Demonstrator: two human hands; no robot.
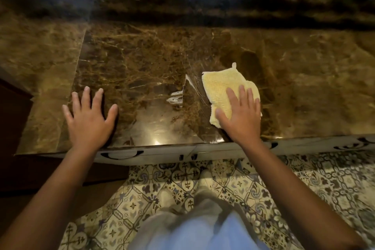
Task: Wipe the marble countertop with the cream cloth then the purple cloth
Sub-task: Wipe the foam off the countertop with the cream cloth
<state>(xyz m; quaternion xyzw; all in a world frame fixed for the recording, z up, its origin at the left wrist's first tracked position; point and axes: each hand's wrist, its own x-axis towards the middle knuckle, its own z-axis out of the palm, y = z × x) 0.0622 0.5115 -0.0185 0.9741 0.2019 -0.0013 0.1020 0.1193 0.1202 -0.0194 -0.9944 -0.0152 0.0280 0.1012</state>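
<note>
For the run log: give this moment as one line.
step: cream pass | right hand: flat on cream terry cloth | left hand: flat on brown marble countertop | purple cloth: unseen

Brown marble countertop (142, 63) under cream cloth (221, 83) and left hand (89, 117).

No readable text, label, brand, number or sign is showing anywhere on the marble countertop (142, 63), the cream cloth (221, 85) or the patterned floor tiles (324, 184).
</note>
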